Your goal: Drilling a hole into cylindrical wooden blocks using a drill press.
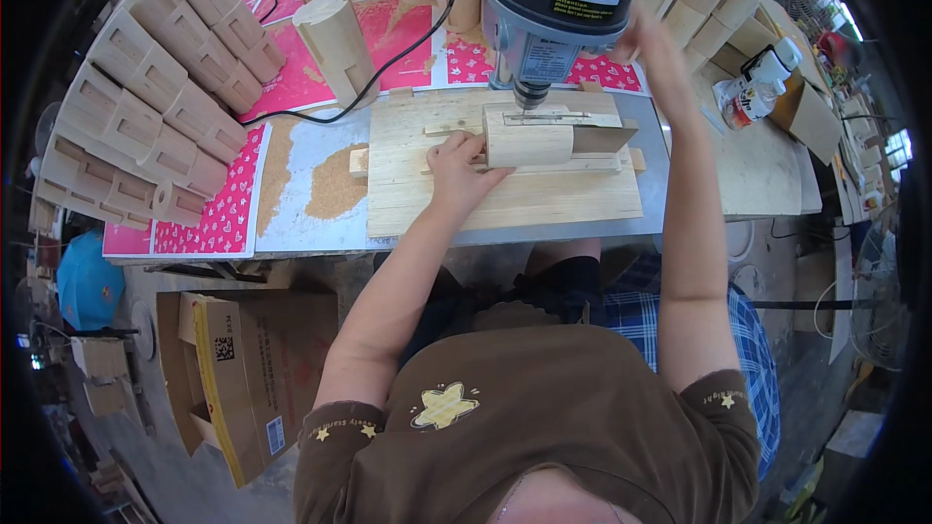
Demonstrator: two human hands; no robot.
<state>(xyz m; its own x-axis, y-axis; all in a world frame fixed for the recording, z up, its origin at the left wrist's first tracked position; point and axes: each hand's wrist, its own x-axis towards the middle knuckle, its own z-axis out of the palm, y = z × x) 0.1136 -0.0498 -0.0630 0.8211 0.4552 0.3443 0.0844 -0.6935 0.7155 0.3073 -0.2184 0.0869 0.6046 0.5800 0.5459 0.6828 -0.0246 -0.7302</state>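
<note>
Left hand grasping rounded wooden block on plywood jig under drill press (bit just above); right hand raised beside machine, finger state unclear.

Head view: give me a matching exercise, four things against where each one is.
Things:
1. wooden block
2. sawdust pile
3. cardboard box
4. white bottle

Places:
A. floor, lower left
B. under the drill press, left hand against it
C. bench top at far right
D. metal table, left of the plywood board

Pairs: 1-B, 2-D, 3-A, 4-C
</note>
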